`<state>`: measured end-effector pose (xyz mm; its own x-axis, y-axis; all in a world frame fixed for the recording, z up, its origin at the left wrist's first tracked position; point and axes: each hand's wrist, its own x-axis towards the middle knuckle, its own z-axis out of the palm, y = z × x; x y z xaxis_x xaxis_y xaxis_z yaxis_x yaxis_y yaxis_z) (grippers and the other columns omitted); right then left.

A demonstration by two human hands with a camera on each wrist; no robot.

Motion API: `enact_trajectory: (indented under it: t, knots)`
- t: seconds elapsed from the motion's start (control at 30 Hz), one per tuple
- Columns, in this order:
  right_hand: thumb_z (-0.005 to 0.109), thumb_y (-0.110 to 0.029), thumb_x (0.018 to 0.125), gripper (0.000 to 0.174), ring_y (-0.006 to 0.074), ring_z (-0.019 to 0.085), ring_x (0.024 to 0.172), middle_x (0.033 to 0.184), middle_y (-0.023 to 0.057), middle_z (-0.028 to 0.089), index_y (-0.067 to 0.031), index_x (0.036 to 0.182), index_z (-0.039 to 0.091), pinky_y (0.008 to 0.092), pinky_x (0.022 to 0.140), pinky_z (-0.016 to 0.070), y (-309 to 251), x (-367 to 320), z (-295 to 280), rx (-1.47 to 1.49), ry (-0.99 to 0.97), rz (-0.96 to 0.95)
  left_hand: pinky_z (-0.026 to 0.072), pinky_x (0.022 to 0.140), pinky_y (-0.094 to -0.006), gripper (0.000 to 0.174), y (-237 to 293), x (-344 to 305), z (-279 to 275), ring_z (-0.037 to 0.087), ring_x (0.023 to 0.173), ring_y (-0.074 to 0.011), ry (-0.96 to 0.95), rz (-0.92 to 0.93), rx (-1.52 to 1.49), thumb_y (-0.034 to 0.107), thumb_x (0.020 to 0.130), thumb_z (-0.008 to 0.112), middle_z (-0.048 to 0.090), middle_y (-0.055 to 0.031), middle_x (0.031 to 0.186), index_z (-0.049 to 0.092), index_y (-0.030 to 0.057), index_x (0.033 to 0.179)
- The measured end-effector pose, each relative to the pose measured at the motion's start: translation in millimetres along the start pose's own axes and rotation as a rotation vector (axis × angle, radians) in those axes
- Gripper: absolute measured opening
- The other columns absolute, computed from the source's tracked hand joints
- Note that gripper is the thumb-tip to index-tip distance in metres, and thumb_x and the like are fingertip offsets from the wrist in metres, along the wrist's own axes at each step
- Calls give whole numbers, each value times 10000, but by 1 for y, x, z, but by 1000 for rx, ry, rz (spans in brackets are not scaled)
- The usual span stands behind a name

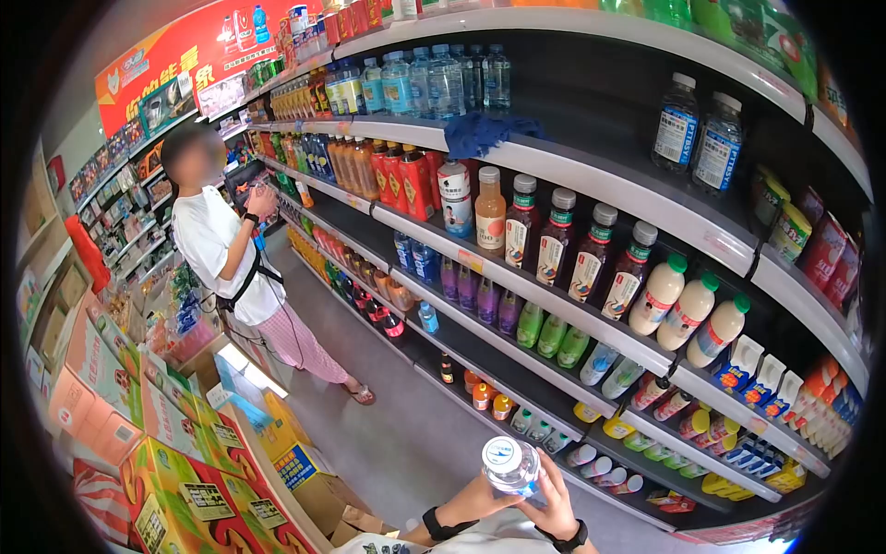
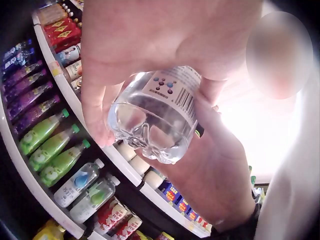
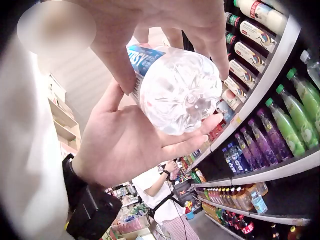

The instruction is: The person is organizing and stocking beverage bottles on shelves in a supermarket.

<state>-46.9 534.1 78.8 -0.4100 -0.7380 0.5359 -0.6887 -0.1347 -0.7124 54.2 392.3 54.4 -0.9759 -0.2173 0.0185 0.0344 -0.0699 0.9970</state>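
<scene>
In front of my body, a clear plastic water bottle [image 1: 513,469] with a white cap is held between both hands, its capped end turned up toward the head camera. My left hand [image 1: 471,501] holds it from the left, and my right hand [image 1: 554,506] grips it from the right. The right wrist view shows the ribbed base and part of a blue label [image 3: 145,58] reading "SY". Printed dots and a barcode [image 2: 172,92] show on the label in the left wrist view. Two similar bottles with blue and white labels [image 1: 676,137] stand on the upper shelf.
Long shelves [image 1: 591,319] of drinks run along the right. Crumpled blue cloth [image 1: 484,134] hangs over a shelf edge. Another person [image 1: 226,240] stands in the aisle to the left, holding something dark. Stacked cartons [image 1: 185,462] line the lower left.
</scene>
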Motion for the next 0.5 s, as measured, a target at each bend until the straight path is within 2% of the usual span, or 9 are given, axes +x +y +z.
enact_trajectory:
  t: [0.07,0.17,0.27,0.47,0.5]
  knots:
    - [760,-21,624,987,434,395,1211,1335,268,351,-273,1411,221,475,941,382,4,0,-9,26,-1,0,332,982,-343,578,2,6,7,449,1145,-203,13,29,28,162,787,690,472,-91,1245,399,31,1268]
    - [753,-9,618,991,432,397,1210,1336,265,352,-275,1412,222,473,940,385,13,-2,-27,8,24,-16,339,976,-340,556,2,20,24,455,1137,-201,-14,-37,-30,163,792,686,482,-92,1234,413,26,1256]
    - [758,-14,620,991,431,401,1207,1337,262,353,-272,1412,222,473,938,387,25,-11,-53,-27,23,18,347,972,-342,531,-1,40,48,463,1129,-206,18,71,32,166,800,680,495,-92,1222,429,23,1244]
    - [767,-33,630,974,434,414,1195,1333,266,356,-252,1410,227,474,921,404,47,-31,-113,-63,51,-13,344,976,-345,514,-18,70,104,456,1139,-212,-19,11,36,200,812,671,489,-90,1236,441,24,1235]
    - [767,-33,630,974,434,414,1195,1333,266,356,-252,1410,227,474,921,404,48,-36,-123,-61,45,-12,310,1004,-359,684,-14,77,112,400,1192,-248,-90,-44,33,265,798,683,407,-145,1279,292,-13,1286]
